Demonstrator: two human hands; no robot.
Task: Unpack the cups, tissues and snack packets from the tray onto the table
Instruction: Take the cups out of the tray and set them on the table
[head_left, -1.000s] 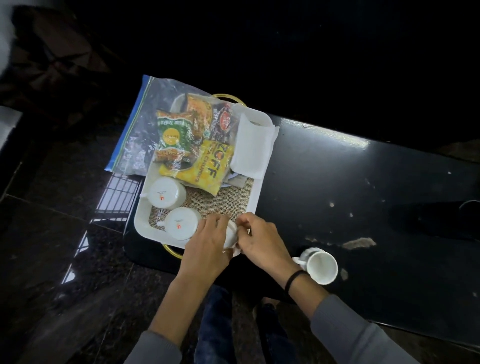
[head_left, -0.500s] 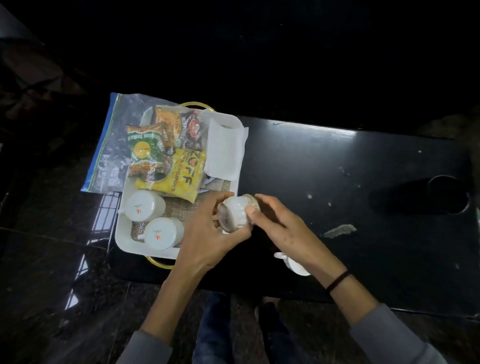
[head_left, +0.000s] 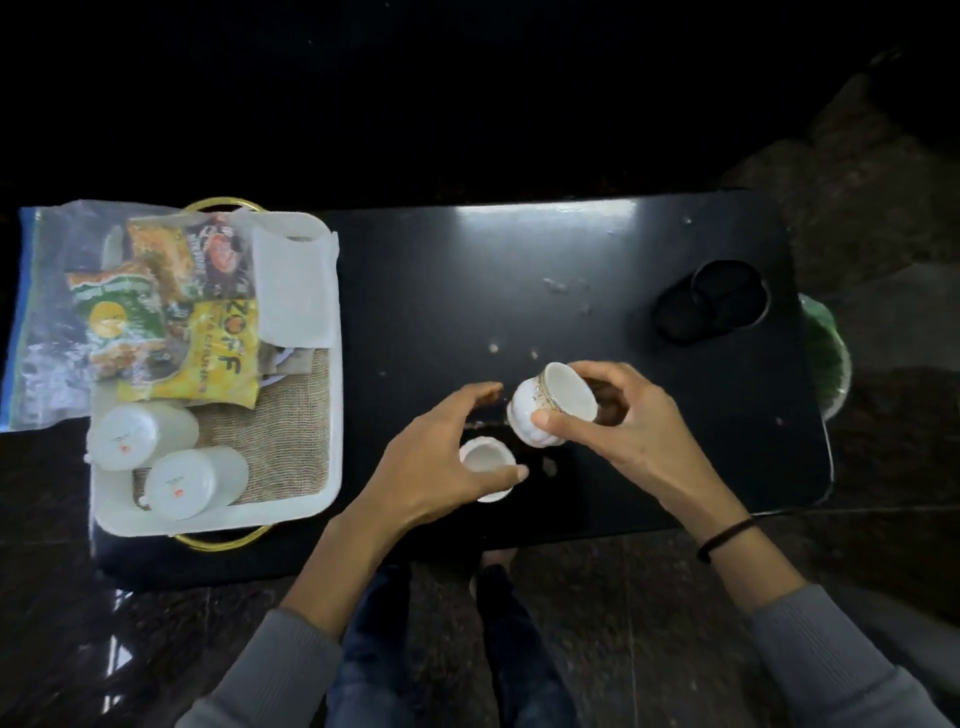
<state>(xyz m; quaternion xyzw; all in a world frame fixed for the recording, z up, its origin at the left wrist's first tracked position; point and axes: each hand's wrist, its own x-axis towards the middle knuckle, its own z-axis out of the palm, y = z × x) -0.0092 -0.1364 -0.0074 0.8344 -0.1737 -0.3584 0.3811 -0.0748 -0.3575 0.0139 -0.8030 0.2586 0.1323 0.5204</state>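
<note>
The right hand (head_left: 618, 431) holds a small white cup (head_left: 550, 405) tilted on its side above the table (head_left: 597, 260), thumb pressed on the ribbed base and fingers curled round the far side of the rim. A dark band circles that wrist. The left hand (head_left: 441, 462) is spread and loosely curved, palm down, over a second white cup (head_left: 485, 460) that stands mouth-up on the table near the front edge; whether the fingers touch it cannot be told. Both forearms reach in from below in grey sleeves. Well to the left, the white tray (head_left: 322, 499) carries two upturned cups (head_left: 171, 467), a folded tissue (head_left: 293, 291) and snack packets (head_left: 171, 322) partly in a clear bag.
</note>
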